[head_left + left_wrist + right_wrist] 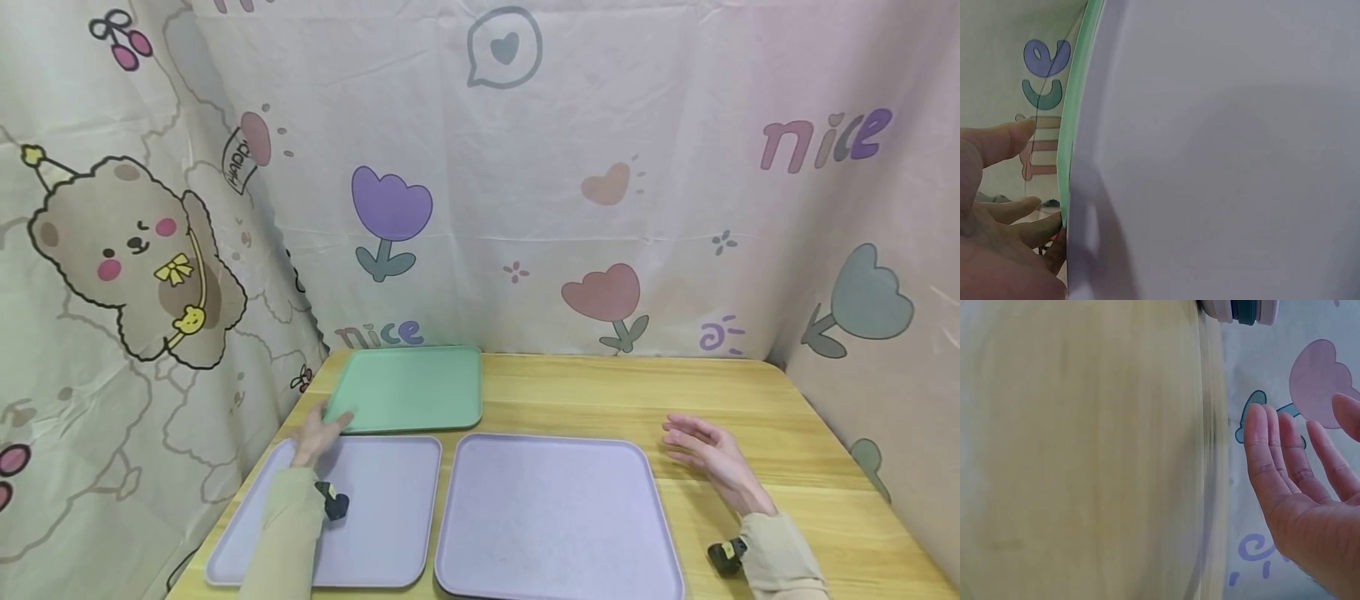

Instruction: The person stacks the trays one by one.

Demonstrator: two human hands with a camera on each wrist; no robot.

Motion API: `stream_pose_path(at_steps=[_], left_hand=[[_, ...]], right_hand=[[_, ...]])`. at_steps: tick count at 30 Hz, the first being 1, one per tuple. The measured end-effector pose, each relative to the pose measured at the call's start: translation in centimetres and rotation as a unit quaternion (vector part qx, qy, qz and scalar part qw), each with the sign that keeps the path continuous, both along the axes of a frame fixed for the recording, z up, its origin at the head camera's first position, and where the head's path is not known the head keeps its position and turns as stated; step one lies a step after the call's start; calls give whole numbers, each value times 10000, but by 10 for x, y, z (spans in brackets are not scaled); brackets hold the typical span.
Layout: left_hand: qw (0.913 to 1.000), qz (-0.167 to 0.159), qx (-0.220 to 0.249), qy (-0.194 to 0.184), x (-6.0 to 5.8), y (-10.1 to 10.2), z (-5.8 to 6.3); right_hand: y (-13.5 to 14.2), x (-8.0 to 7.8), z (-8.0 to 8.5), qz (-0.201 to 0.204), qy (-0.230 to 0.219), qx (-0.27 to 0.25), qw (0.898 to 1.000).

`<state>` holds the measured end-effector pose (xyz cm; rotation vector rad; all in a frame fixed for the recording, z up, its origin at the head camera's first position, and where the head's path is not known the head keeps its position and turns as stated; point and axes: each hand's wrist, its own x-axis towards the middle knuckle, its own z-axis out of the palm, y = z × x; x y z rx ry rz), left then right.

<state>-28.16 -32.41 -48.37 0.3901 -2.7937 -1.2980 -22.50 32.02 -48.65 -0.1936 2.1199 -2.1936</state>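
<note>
Your wooden table (750, 400) carries three trays. The largest, a lilac tray (555, 517), lies at 6 o'clock; a smaller lilac tray (390, 500) lies just beside it at 8 o'clock; the green tray (408, 387) sits at 10 o'clock, just beyond the smaller one. Your left hand (318, 435) touches the green tray's near corner with its fingers (1035, 228) relaxed, gripping nothing. Your right hand (712, 458) hovers released, fingers straight, at 3 o'clock beside the largest tray.

Both my hands out, nothing gripped.
Left hand (318, 435) reaches forward, fingers loosely extended; right hand (708, 458) hovers, fingers straight.
</note>
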Motion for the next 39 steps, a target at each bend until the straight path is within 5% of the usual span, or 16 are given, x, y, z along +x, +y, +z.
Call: stream_pose_path(at_steps=[13,18,39], left_hand=[[9986,-493,-166,-119,5,21,4],[9972,-720,174,-95,6,33,3],[9893,-1292,500,459,3,88,-4]], right_hand=[[0,0,1,-32,-31,34,10000],[0,0,0,-50,-28,20,10000],[-2,-1,0,-146,-94,132,9998]])
